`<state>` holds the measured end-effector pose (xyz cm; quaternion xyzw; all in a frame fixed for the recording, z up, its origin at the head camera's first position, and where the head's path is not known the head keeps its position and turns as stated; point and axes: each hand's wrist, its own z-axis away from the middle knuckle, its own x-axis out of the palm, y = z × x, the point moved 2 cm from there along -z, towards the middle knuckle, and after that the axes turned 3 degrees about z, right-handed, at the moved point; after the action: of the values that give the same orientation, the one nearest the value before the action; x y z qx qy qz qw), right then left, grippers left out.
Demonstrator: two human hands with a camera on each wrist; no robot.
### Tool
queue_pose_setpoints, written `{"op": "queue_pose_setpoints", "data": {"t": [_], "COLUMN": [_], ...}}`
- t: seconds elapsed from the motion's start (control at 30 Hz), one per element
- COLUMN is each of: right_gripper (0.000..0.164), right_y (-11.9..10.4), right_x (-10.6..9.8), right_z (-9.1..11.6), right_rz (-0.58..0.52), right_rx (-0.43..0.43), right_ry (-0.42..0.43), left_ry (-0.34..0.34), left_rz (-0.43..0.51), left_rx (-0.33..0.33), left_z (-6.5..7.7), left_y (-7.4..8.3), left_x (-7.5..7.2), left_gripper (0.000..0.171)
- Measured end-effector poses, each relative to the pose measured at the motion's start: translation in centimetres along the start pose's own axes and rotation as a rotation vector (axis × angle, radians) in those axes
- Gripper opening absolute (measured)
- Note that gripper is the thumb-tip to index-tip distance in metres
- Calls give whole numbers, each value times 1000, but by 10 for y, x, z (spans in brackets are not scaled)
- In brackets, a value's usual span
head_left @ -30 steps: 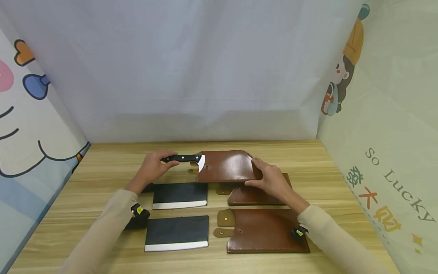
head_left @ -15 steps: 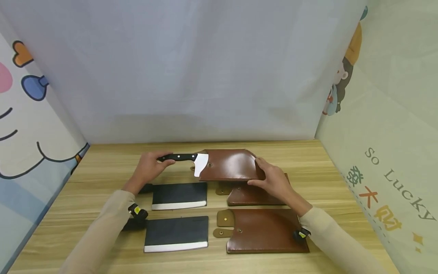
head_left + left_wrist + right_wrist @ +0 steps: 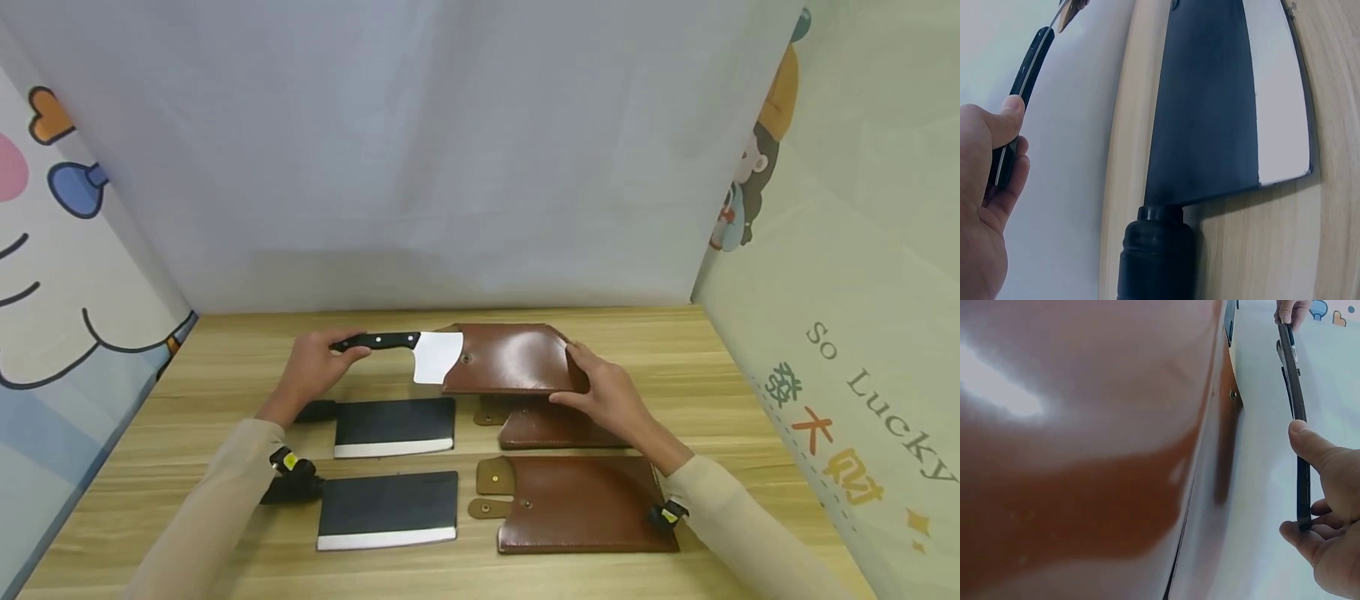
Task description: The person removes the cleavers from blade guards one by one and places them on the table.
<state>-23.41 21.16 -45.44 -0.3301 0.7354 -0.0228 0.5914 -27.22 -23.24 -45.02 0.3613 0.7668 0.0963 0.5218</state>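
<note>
In the head view my left hand [image 3: 309,367] grips the black riveted handle of a cleaver [image 3: 437,358]. Part of its silver blade shows; the rest is hidden inside a brown leather sheath [image 3: 517,358]. My right hand [image 3: 611,396] pinches that sheath at its right end, thumb on the lower side. Both are held above the table. From the left wrist, the thumb and fingers of my left hand [image 3: 988,194] wrap the handle [image 3: 1029,69]. Seen edge-on in the right wrist view, the sheath [image 3: 1302,469] sits between thumb and fingers of my right hand [image 3: 1335,506].
Two dark-bladed cleavers, one farther back [image 3: 393,425] and one nearer [image 3: 386,510], lie on the wooden table [image 3: 187,383]. To their right lie two more brown sheaths, a partly covered one [image 3: 555,425] and a nearer one [image 3: 585,508]. Fabric walls [image 3: 450,167] surround the table.
My left hand has drawn the cleaver leftward, so more of its silver blade shows outside the sheath. My right hand and the sheath have shifted slightly right.
</note>
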Motion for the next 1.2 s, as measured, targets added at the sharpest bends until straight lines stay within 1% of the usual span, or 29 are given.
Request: {"op": "queue_pose_setpoints", "data": {"t": [0.23,0.4,0.73,1.03,1.2], "right_gripper": [86,87,87,87,87], "right_y": [2,5,10,16,17], "right_x": [0,-2,-6,-11,-14], "right_z": [2,3,7,13,15], "right_rz": [0,-1,18,4,-4], "right_rx": [-16,-17,-17,-4,-7], "right_ry": [7,20,16,-2,0], "left_ry": [27,47,35,46,53], "left_rz": [-15,-18,-22,-43,-47], "left_rx": [29,10,-32,-8,-28], "left_z": [2,5,12,19,22], "left_y": [-3,-6,-8,-2,-2], "left_x": [-6,-7,-6,-12,-17], "left_gripper": [33,34,36,36,35]}}
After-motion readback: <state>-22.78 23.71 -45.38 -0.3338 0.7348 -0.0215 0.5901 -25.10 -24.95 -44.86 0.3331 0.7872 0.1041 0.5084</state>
